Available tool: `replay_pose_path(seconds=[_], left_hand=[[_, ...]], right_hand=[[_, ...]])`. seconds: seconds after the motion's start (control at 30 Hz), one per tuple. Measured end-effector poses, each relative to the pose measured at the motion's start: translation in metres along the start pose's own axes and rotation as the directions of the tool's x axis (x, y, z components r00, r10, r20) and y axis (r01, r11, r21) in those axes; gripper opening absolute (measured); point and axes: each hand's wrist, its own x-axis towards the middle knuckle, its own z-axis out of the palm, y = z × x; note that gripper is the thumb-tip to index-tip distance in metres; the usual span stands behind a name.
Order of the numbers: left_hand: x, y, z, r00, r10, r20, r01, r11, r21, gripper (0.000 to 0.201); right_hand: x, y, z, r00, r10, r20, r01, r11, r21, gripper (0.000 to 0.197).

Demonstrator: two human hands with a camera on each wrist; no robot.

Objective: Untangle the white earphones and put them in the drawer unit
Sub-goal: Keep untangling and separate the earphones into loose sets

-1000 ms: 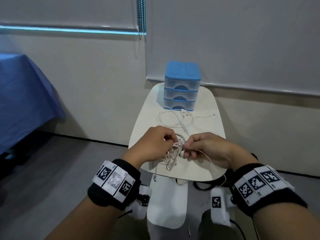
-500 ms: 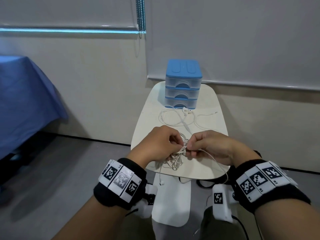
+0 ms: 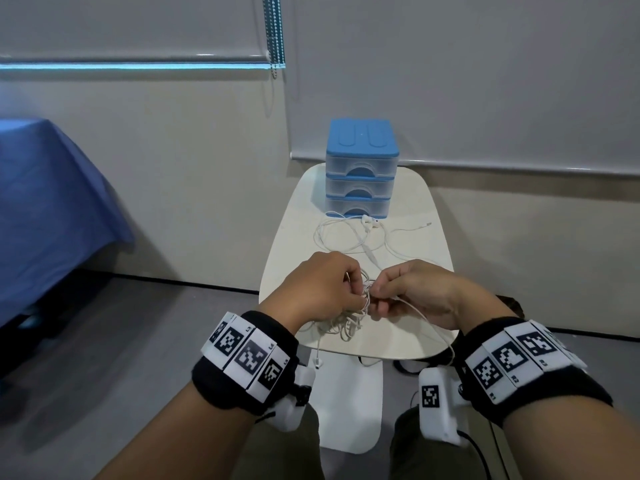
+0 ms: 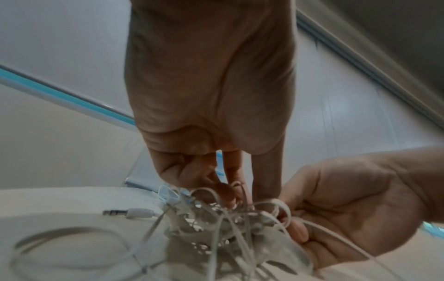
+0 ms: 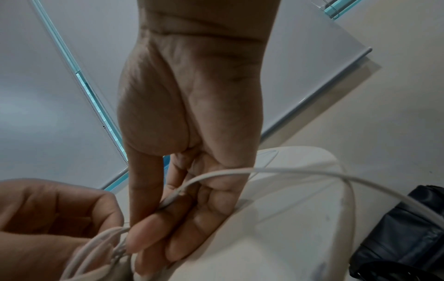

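1. Worktop. We work at a small cream-white rounded worktop (image 3: 294, 237) that stands against the wall.
2. Tangled set. Our left hand (image 3: 322, 289) and right hand (image 3: 422, 292) meet above the near edge of the worktop, both closed on a knotted bundle of thin white earphone cable (image 3: 346, 327). In the left wrist view, the left fingertips (image 4: 228, 192) pinch loops at the top of the knot. In the right wrist view, the right fingers (image 5: 144, 235) curl round a strand that runs out past the palm.
3. Hanging parts. One white earbud (image 3: 317, 364) of this bundle dangles below the near edge; another strand loops off the near right corner.
4. Second set. A loosely coiled white earphone set (image 3: 349, 233) lies flat at the middle of the worktop, its metal-tipped plug (image 3: 428, 224) pointing to the right edge.
5. Drawer unit. A small three-drawer unit of clear plastic with a blue lid (image 3: 362, 168) stands at the far edge, all drawers closed, the coiled set just in front of it.
6. Surroundings. A blue cloth-covered surface (image 3: 52, 209) lies to the left; a dark bag (image 5: 403, 237) sits beside the right edge.
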Motion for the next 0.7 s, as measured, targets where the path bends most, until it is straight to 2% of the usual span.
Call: replay_pose_path(seconds=[0.13,0.33,0.4,0.47,0.53,0.6,0.63,0.7], left_hand=[[0.004,0.004,0.000,0.998,0.058,-0.030,-0.055,0.992,0.110,0.012],[0.008,0.005,-0.010,0.993,0.120,0.010,-0.120,0.979,0.166,0.010],[0.008,0.002,-0.013,0.989,0.145,-0.005,-0.142,0.978,0.153,0.008],[0.009,-0.001,-0.015,0.986,0.165,-0.019,-0.161,0.977,0.140,0.009],[0.009,-0.005,-0.015,0.982,0.185,-0.027,-0.180,0.975,0.129,0.012],[0.008,-0.008,-0.015,0.980,0.194,-0.043,-0.189,0.976,0.109,0.013],[0.008,-0.009,-0.015,0.979,0.196,-0.054,-0.190,0.977,0.099,0.013],[0.007,-0.011,-0.016,0.976,0.202,-0.085,-0.194,0.977,0.093,0.014]], right_hand=[[0.000,-0.001,0.001,0.999,-0.011,0.042,0.012,1.000,-0.024,0.019],[0.001,-0.004,-0.001,0.997,-0.008,0.073,0.009,1.000,-0.005,0.017],[0.000,-0.009,-0.002,0.995,0.032,0.090,-0.026,0.998,-0.062,0.022],[-0.001,-0.015,-0.003,0.997,0.075,0.021,-0.069,0.977,-0.202,0.030],[0.001,-0.020,-0.004,0.992,-0.009,-0.128,-0.038,0.933,-0.357,0.029],[0.005,-0.022,-0.003,0.937,-0.228,-0.265,0.080,0.878,-0.472,0.020],[0.005,-0.023,0.000,0.908,-0.323,-0.267,0.161,0.857,-0.489,0.014],[0.007,-0.021,0.007,0.906,-0.389,-0.169,0.299,0.869,-0.394,0.006]])
